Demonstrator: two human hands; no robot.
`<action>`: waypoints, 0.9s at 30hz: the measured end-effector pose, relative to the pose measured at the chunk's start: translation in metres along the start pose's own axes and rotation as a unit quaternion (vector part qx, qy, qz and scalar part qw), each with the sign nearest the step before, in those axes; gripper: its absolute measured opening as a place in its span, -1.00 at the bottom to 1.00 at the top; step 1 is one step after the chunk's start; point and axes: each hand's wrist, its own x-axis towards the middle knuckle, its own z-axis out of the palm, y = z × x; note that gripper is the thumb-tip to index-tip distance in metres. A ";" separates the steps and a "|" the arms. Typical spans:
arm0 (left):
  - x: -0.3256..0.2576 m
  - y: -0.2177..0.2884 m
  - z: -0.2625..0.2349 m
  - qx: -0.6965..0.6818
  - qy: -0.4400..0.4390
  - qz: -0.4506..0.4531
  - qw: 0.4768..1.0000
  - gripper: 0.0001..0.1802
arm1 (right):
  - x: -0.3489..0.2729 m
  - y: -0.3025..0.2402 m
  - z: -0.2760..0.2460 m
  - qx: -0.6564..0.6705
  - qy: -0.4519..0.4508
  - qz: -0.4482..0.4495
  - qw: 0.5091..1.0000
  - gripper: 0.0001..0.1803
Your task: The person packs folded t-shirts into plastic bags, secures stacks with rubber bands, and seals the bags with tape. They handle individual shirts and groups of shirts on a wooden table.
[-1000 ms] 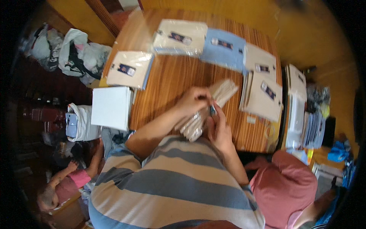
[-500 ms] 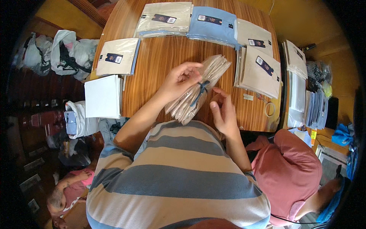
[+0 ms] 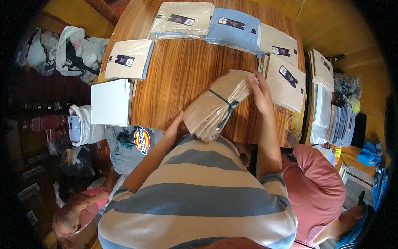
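The long wooden table (image 3: 182, 74) with striped reddish-brown grain fills the upper middle of the view. A person in a shirt with broad grey and cream stripes (image 3: 199, 199) leans over its near edge. Beside them on the right sits another person in a pink shirt (image 3: 317, 186), and a third person in pink is low at the left edge of the view.

On the table lie flat folded garments in clear plastic bags: a beige one (image 3: 182, 18) at the far side, a light blue one (image 3: 234, 29) just beside it, two cream ones (image 3: 282, 41) at the right, and one cream pack (image 3: 128, 60) at the left. A plain white flat board (image 3: 110, 101) lies at the table's left edge.

The thick bundle of tan paper bags (image 3: 217, 106), tied round with a dark blue-grey ribbon, lies tilted over the near middle of the table, between both hands. The right hand (image 3: 261, 93) rests on the bundle's far upper end, its grip spread, fingers laid over the edge of the stack. The left hand (image 3: 174, 130) is at the bundle's near lower end, touching it from below; its fingers are mostly hidden behind the stack, so I cannot tell how its grip stands.

A roll of clear tape (image 3: 292, 124) lies near the table's right edge.
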 end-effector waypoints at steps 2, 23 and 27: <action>-0.016 0.027 0.039 -0.059 -0.021 -0.027 0.998 -0.14 | -0.002 0.012 0.003 0.193 -0.027 0.108 0.975 -0.48; 0.069 0.094 0.011 0.286 0.136 0.197 0.928 -0.28 | -0.015 0.091 0.026 0.142 -0.092 0.148 0.974 -0.31; 0.016 0.092 0.011 0.201 0.019 0.429 0.880 -0.11 | -0.055 0.062 0.017 0.351 -0.030 -0.010 0.936 -0.15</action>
